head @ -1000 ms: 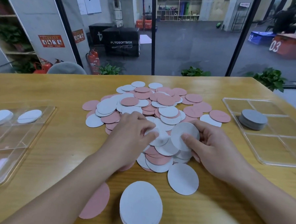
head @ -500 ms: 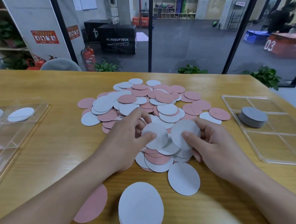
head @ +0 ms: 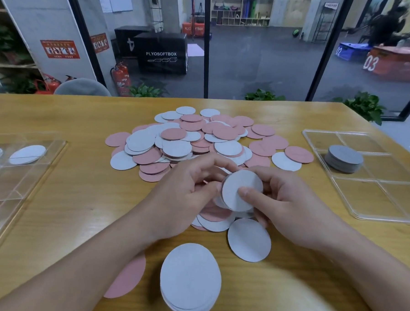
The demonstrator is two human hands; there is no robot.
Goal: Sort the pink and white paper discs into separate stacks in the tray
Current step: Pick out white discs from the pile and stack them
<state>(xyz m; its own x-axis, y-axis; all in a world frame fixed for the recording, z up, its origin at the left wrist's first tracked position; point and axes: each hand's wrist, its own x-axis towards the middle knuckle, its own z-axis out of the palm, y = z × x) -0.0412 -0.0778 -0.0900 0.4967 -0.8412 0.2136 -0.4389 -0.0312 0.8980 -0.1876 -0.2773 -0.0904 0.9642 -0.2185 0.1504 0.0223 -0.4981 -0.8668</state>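
Note:
A loose heap of pink and white paper discs (head: 200,140) covers the middle of the wooden table. My right hand (head: 289,202) pinches a small stack of white discs (head: 233,192), thumb on top, just above the heap's near edge. My left hand (head: 185,190) holds the same stack from its left side with curled fingers. A neat stack of white discs (head: 190,278) lies near the table's front edge, a single white disc (head: 249,241) to its right and a pink disc (head: 128,279) partly under my left forearm.
A clear divided tray (head: 386,203) at the right holds a grey-looking stack of discs (head: 344,158) in a far compartment. Another clear tray (head: 19,181) at the left holds white discs (head: 27,154). Behind the table runs a glass wall with plants.
My left hand lifted a white disc off the heap and brought it onto the disc in my right hand. Both hands now meet on one stack, raised slightly.

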